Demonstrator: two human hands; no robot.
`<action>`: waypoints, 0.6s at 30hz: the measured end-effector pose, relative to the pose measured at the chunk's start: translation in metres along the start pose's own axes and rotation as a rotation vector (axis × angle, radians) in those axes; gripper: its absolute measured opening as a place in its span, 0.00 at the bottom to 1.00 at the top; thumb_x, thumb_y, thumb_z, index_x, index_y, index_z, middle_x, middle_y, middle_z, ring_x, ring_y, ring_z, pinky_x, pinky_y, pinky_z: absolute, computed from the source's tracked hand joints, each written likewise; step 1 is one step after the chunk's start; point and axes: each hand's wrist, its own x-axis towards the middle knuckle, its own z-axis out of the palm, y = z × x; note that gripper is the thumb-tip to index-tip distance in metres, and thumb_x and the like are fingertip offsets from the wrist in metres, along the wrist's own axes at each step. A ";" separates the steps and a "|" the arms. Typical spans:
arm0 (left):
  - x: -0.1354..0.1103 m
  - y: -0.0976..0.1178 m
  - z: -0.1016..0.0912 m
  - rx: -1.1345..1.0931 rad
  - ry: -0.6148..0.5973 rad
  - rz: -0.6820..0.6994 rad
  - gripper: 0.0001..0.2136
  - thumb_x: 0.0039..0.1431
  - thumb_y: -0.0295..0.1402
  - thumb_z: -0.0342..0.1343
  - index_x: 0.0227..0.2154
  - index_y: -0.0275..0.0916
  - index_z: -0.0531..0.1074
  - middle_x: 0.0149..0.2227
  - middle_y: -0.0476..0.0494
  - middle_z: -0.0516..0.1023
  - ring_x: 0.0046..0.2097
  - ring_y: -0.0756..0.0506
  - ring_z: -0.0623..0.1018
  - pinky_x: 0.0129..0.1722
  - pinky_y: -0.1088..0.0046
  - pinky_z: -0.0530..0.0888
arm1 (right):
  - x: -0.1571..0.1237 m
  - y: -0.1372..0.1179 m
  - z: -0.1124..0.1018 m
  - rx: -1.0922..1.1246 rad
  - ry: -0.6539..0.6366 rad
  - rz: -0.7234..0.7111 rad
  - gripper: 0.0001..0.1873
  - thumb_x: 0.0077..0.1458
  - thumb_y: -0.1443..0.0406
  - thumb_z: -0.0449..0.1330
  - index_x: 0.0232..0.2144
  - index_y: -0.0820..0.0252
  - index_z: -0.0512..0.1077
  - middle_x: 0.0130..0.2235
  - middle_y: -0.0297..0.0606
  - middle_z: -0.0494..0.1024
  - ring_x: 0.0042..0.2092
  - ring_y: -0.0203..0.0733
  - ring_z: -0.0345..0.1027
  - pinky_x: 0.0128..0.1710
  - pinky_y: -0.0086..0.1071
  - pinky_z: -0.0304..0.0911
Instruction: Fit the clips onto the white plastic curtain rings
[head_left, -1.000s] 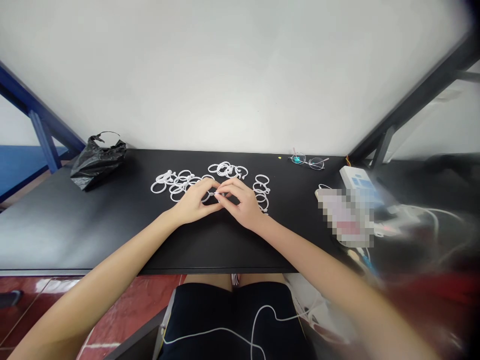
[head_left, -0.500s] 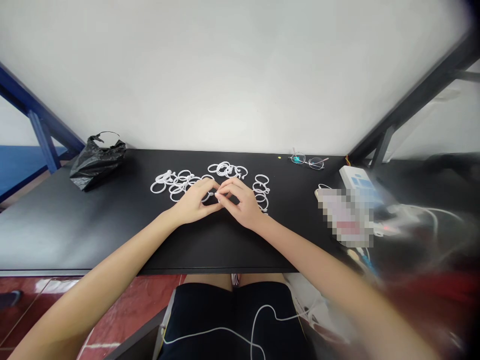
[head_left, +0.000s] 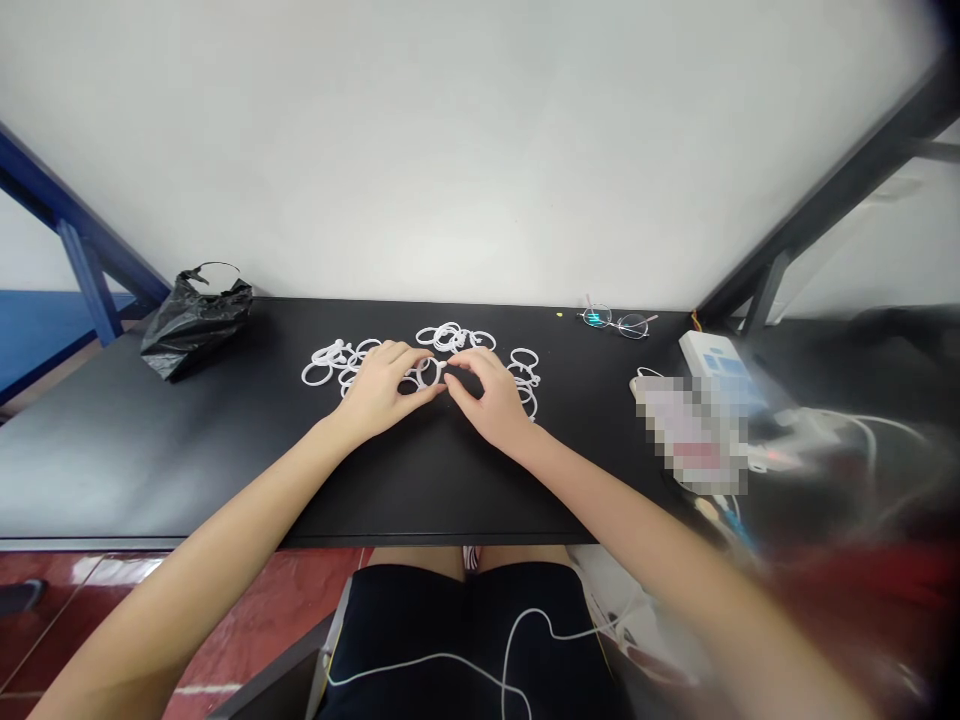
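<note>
A white plastic ring (head_left: 429,373) with a small knob on its right side stands upright between my hands. My left hand (head_left: 382,392) curls around its left side, thumb below and index finger above. My right hand (head_left: 489,396) has its thumb and index fingertips at the knob side of the same ring; the exact contact is too small to make out. Behind and left of my left hand, more white rings (head_left: 328,358) lie heaped, partly covered by it. A pile of rings (head_left: 450,337) lies beyond my fingertips. Beside my right hand is a column of rings (head_left: 524,358).
The black table (head_left: 225,470) meets a white wall (head_left: 480,150). A black plastic bag (head_left: 199,325) sits far left. Eyeglasses (head_left: 632,326) lie at the back right. A white-and-blue box (head_left: 712,360), a blurred-out phone (head_left: 694,435) and cables are at right. A white cord (head_left: 420,660) crosses my lap.
My hands, whose fingertips were together, have drawn slightly apart. The ring between them now shows as a full round. The piles around have not visibly moved.
</note>
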 end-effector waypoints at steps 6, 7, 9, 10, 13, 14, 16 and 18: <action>-0.004 -0.012 0.006 0.169 -0.042 -0.115 0.19 0.61 0.45 0.56 0.46 0.36 0.73 0.40 0.39 0.73 0.43 0.39 0.71 0.47 0.58 0.68 | 0.002 0.014 -0.005 -0.407 -0.164 0.147 0.17 0.57 0.64 0.61 0.48 0.63 0.71 0.60 0.53 0.65 0.61 0.58 0.57 0.61 0.52 0.54; -0.004 -0.014 0.008 0.180 -0.063 -0.129 0.18 0.60 0.45 0.56 0.46 0.36 0.73 0.41 0.39 0.73 0.44 0.38 0.71 0.48 0.58 0.68 | 0.002 0.016 -0.005 -0.433 -0.199 0.173 0.18 0.57 0.63 0.61 0.50 0.64 0.71 0.61 0.53 0.64 0.62 0.59 0.56 0.62 0.52 0.53; -0.005 -0.015 0.010 0.189 -0.106 -0.155 0.18 0.60 0.44 0.56 0.46 0.36 0.73 0.42 0.38 0.72 0.46 0.37 0.71 0.49 0.57 0.68 | 0.002 0.018 -0.005 -0.457 -0.252 0.212 0.20 0.57 0.62 0.60 0.51 0.63 0.70 0.61 0.52 0.64 0.63 0.58 0.55 0.62 0.52 0.53; -0.005 -0.015 0.010 0.189 -0.124 -0.166 0.18 0.60 0.44 0.56 0.46 0.36 0.73 0.42 0.38 0.72 0.46 0.37 0.71 0.49 0.56 0.68 | 0.002 0.018 -0.005 -0.460 -0.269 0.221 0.20 0.58 0.62 0.60 0.51 0.63 0.70 0.60 0.52 0.65 0.62 0.58 0.56 0.62 0.51 0.53; -0.005 -0.014 0.011 0.187 -0.150 -0.188 0.18 0.61 0.43 0.55 0.47 0.35 0.73 0.43 0.38 0.72 0.47 0.37 0.71 0.49 0.56 0.68 | 0.002 0.018 -0.005 -0.456 -0.292 0.218 0.18 0.59 0.61 0.59 0.50 0.62 0.71 0.59 0.49 0.67 0.60 0.56 0.60 0.61 0.49 0.55; -0.005 -0.014 0.011 0.189 -0.151 -0.191 0.18 0.61 0.43 0.55 0.47 0.35 0.73 0.43 0.38 0.72 0.47 0.37 0.71 0.49 0.56 0.68 | 0.002 0.018 -0.005 -0.453 -0.296 0.214 0.18 0.59 0.62 0.59 0.50 0.63 0.71 0.59 0.49 0.67 0.59 0.55 0.61 0.60 0.48 0.55; -0.005 -0.014 0.011 0.192 -0.151 -0.190 0.18 0.61 0.43 0.54 0.48 0.35 0.73 0.43 0.37 0.72 0.47 0.37 0.71 0.50 0.55 0.67 | 0.002 0.018 -0.005 -0.443 -0.295 0.206 0.16 0.59 0.63 0.59 0.48 0.63 0.72 0.58 0.48 0.68 0.58 0.54 0.62 0.59 0.47 0.56; -0.005 -0.014 0.011 0.191 -0.144 -0.183 0.18 0.61 0.43 0.54 0.47 0.36 0.73 0.43 0.37 0.72 0.47 0.37 0.71 0.49 0.55 0.67 | 0.002 0.019 -0.005 -0.424 -0.283 0.195 0.14 0.59 0.65 0.59 0.47 0.63 0.72 0.56 0.47 0.70 0.56 0.52 0.64 0.58 0.46 0.57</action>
